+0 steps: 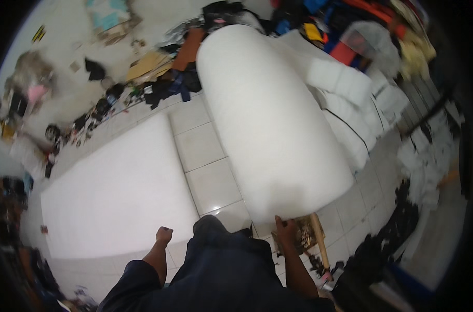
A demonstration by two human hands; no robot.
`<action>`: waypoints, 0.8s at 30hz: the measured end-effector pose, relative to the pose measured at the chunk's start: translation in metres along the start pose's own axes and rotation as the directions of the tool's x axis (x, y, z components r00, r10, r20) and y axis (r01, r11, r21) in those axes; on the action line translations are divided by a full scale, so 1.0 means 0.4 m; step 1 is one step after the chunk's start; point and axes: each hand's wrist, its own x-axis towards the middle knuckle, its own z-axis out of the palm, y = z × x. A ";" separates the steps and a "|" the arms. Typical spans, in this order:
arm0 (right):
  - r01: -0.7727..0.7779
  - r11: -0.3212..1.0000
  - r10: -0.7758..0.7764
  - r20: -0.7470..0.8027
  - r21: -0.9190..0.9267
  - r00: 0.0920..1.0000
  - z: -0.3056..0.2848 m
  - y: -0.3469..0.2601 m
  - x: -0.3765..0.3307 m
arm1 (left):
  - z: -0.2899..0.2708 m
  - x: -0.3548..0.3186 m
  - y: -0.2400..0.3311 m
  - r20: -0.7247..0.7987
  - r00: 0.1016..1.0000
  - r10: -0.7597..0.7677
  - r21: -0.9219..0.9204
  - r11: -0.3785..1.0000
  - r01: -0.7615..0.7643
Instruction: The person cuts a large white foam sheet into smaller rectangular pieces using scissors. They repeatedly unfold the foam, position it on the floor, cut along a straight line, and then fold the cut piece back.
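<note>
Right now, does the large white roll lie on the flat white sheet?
No, tiled floor shows between the white roll and the white sheet.

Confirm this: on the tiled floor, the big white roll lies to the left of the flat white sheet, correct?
Wrong side: the head view shows the big white roll to the right of the flat white sheet, on the tiled floor.

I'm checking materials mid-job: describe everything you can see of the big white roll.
The white roll is a thick, plain, soft-looking cylinder, perhaps foam or padding, lying on its side on the tiled floor, right of a flat white sheet. The right hand is at its near end; contact is unclear.
</note>
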 end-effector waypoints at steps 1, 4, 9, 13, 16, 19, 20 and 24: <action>0.024 0.999 -0.024 0.015 -0.020 1.000 0.002 0.041 0.002 | 0.022 -0.011 -0.048 0.038 0.998 -0.042 -0.042 0.998 0.044; 0.015 0.995 -0.029 0.139 0.099 0.990 -0.012 0.058 0.019 | 0.113 -0.096 -0.168 0.053 0.994 -0.099 -0.145 0.984 0.106; -0.176 0.939 0.064 0.353 0.297 0.933 -0.027 0.055 -0.034 | 0.213 -0.243 -0.238 0.228 0.961 -0.155 -0.244 0.947 0.211; 0.180 0.984 -0.166 0.325 -0.013 0.931 -0.014 0.191 -0.118 | 0.239 -0.252 -0.233 0.260 0.948 0.181 -0.153 0.978 -0.145; -0.074 0.994 0.105 0.540 -0.079 0.835 0.011 0.182 -0.326 | 0.188 -0.202 -0.370 0.176 0.964 0.200 -0.115 0.977 -0.182; -0.121 0.863 0.433 0.595 -0.490 0.677 -0.050 0.357 -0.469 | 0.168 -0.189 -0.390 0.085 0.983 0.162 -0.338 0.933 -0.124; -0.414 0.811 0.585 0.550 -0.414 0.596 -0.058 0.358 -0.506 | 0.151 -0.199 -0.413 0.073 0.991 0.110 -0.314 0.946 -0.082; -0.486 0.795 0.598 0.601 -0.363 0.530 -0.130 0.280 -0.544 | 0.100 -0.286 -0.509 0.095 0.995 -0.017 -0.316 0.948 0.047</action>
